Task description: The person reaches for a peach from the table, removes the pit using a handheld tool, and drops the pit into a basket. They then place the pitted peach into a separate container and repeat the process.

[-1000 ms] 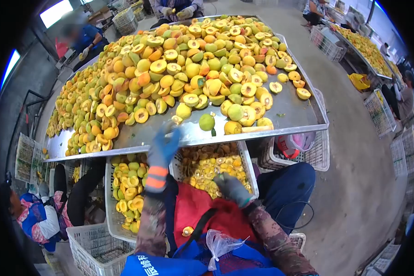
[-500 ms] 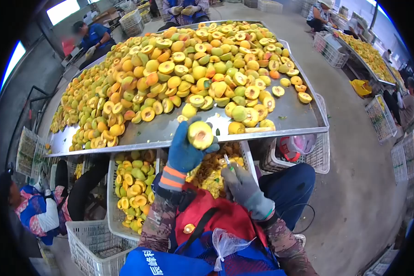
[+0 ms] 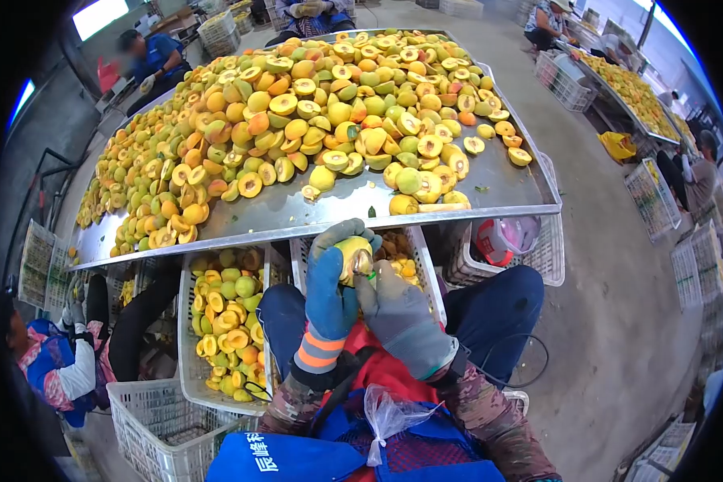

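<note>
My left hand (image 3: 329,281), in a blue glove with an orange-striped cuff, is closed around a halved yellow peach (image 3: 355,259), cut face toward my right. Against that face presses my right hand (image 3: 398,309), gloved in grey, its fingers wrapped round a small pitting tool. Only a green bit of the tool shows; its tip is hidden at the fruit. Both hands are over a white crate (image 3: 436,277) of yellow peach pieces, just below the edge of the metal table (image 3: 277,210). Many peach halves (image 3: 297,120) are heaped on that table.
Left of my knees stands a crate (image 3: 186,337) of peach halves, with another white crate (image 3: 140,418) beside it. Under the table's right corner, a crate (image 3: 550,261) holds a red-and-clear container. Co-workers sit at left, behind the table and by a second fruit-laden table (image 3: 631,96).
My left hand has drawn the peach down from the table edge and turned it. My right hand has come up to the peach with the tool. The view has shifted slightly.
</note>
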